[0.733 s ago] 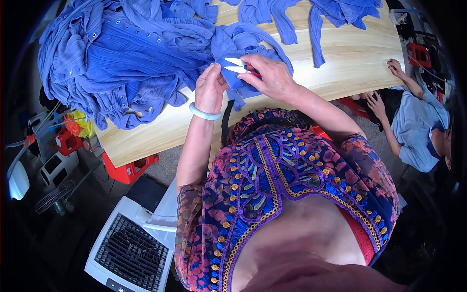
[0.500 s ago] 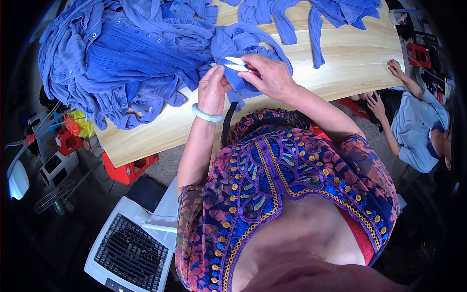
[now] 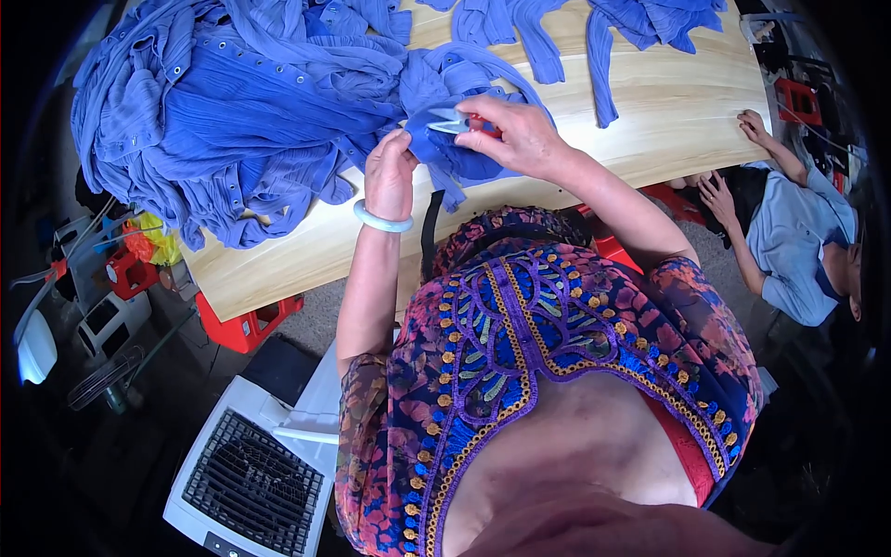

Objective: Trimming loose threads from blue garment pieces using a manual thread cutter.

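My right hand (image 3: 522,139) is closed around a pair of thread snips (image 3: 448,123) with pale metal blades and red on the handle. The blades are parted and lie over a blue ribbed garment (image 3: 455,160) near the table's front edge. Beside it, my left hand (image 3: 389,174) pinches the edge of that garment between thumb and fingers. A pale bangle (image 3: 381,219) circles my left wrist. Any thread at the blade tips is too small to make out.
A big heap of blue garments (image 3: 251,102) with metal eyelets covers the left of the wooden table (image 3: 687,111). More blue pieces (image 3: 650,20) lie at the far edge. A person (image 3: 789,232) sits at the right. Red stools (image 3: 243,320) and a grey-white cooler-like appliance (image 3: 255,473) stand below.
My left hand has shifted slightly left and down with the cloth edge. The snips have turned a little, and the garment under the blades has spread out more.
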The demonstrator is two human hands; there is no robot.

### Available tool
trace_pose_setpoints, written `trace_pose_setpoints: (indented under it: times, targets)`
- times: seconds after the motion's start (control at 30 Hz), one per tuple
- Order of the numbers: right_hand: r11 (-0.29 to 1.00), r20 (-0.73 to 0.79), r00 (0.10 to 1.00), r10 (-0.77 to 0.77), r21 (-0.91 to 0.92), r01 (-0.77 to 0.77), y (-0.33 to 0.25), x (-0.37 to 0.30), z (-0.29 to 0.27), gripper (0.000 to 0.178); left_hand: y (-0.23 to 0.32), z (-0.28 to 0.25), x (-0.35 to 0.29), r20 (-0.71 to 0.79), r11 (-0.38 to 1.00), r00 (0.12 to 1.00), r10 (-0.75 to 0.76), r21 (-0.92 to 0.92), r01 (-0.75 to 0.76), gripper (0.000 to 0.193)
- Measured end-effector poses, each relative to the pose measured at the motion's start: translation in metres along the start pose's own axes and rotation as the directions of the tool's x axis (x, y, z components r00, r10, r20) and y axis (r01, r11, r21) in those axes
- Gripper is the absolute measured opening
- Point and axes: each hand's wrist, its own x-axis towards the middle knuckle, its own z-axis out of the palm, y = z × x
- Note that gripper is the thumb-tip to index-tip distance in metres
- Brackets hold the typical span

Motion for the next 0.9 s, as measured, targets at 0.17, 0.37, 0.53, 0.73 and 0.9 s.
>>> trace_pose_setpoints:
  times: [0.17,0.37,0.53,0.73,0.9]
  targets:
    - [1.000,0.140,0.990,-0.009,-0.001,0.009,-0.005,0.005,-0.001,0.031,0.000,-0.009,0.001,0.101,0.996,0.995,-0.008,0.086,-0.001,0.021]
    - [0.865,0.289,0.946,0.144,0.427,-0.263,0.020,0.020,0.002,0.035,0.007,-0.025,-0.003,0.128,0.998,0.989,-0.070,0.007,0.070,0.021]
    - [0.842,0.462,0.886,0.020,0.470,-0.264,0.041,0.043,0.020,0.037,0.013,-0.044,-0.002,0.257,0.983,0.958,-0.124,-0.100,0.154,0.018]
    - [0.778,0.682,0.723,0.109,0.394,-0.489,0.034,0.057,0.030,0.033,0.025,-0.045,-0.009,0.219,0.987,0.967,-0.132,-0.065,0.149,0.016]
    - [0.775,0.630,0.766,0.127,0.418,-0.473,0.028,0.074,0.018,0.024,0.023,-0.059,-0.004,0.156,0.978,0.970,-0.187,-0.061,0.198,0.015]
